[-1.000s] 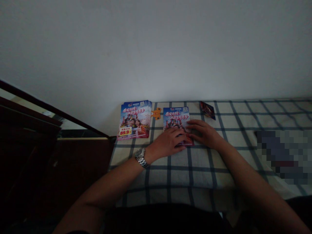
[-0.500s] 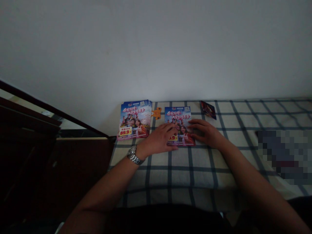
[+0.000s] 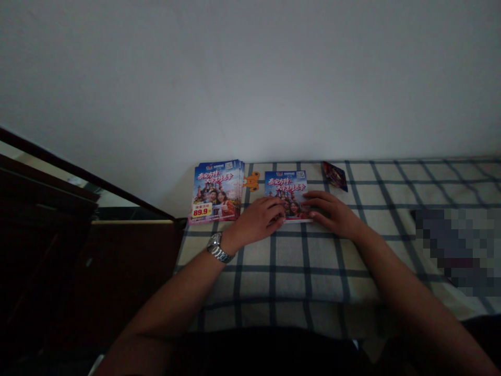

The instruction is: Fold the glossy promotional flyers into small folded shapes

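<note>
A flyer, printed in blue and red with white lettering and a QR code, lies on the checked cloth between my hands. Its lower part is bent out of sight, leaving a pale edge along the bottom. My left hand, with a metal watch on the wrist, grips the lower left side, fingers curled over the print. On the right side, my right hand holds the edge between thumb and fingers. To the left is a slightly fanned stack of matching flyers.
An orange bear-shaped piece lies beside the stack. A small dark card sits at the back right. A pale wall rises behind the checked cloth. Dark wooden furniture stands at left; a blurred-out item lies far right.
The flyer's bottom edge has moved up, away from me, and its yellow price box has gone out of sight. My left thumb has shifted up with that edge; my right hand has barely moved.
</note>
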{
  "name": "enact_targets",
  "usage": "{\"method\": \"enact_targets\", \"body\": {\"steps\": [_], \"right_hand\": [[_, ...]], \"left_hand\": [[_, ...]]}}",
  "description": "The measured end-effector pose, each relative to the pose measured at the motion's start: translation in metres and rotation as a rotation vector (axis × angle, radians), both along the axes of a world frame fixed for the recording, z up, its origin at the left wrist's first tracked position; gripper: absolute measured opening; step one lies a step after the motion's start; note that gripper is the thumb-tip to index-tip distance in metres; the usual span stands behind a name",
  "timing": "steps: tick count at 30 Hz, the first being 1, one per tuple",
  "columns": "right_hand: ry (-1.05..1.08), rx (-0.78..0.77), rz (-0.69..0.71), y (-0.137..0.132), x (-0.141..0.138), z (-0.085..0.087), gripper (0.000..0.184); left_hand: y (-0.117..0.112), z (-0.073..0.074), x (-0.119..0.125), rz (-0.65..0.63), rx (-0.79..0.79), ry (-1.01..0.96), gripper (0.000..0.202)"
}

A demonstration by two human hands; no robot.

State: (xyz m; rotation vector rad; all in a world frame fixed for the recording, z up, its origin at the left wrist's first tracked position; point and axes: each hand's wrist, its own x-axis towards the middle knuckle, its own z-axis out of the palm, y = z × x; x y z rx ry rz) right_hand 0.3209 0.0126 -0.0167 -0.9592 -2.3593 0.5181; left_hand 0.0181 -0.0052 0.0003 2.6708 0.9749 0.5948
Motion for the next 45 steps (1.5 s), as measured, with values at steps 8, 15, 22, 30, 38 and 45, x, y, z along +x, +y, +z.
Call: {"method": "enact_targets", "body": {"steps": [8,15,22,30,38,45], "right_hand": [[0.045,0.013,0.079,-0.003,-0.007,0.005,0.033],[0.047,0.04,0.071,-0.002,-0.009,0.004,0.018],[0.046,0.016,0.077,-0.003,-0.01,0.009,0.019],[0.081,-0.034,0.02,-0.007,-0.011,0.01,0.025],[0.074,-0.056,-0.003,-0.011,-0.012,0.01,0.023],[0.065,-0.062,-0.083,-0.012,-0.014,0.007,0.023]], "left_hand": [[0.006,-0.004,0.001,0.018,0.005,-0.012,0.026],[0.004,0.0,0.0,0.027,-0.035,-0.045,0.025],[0.003,0.002,-0.005,0.027,-0.016,-0.065,0.03],[0.007,-0.002,-0.007,0.083,-0.018,-0.057,0.028],[0.005,-0.006,-0.003,0.114,-0.014,-0.12,0.029],[0.005,-0.008,-0.003,0.127,-0.042,-0.152,0.03]]}}
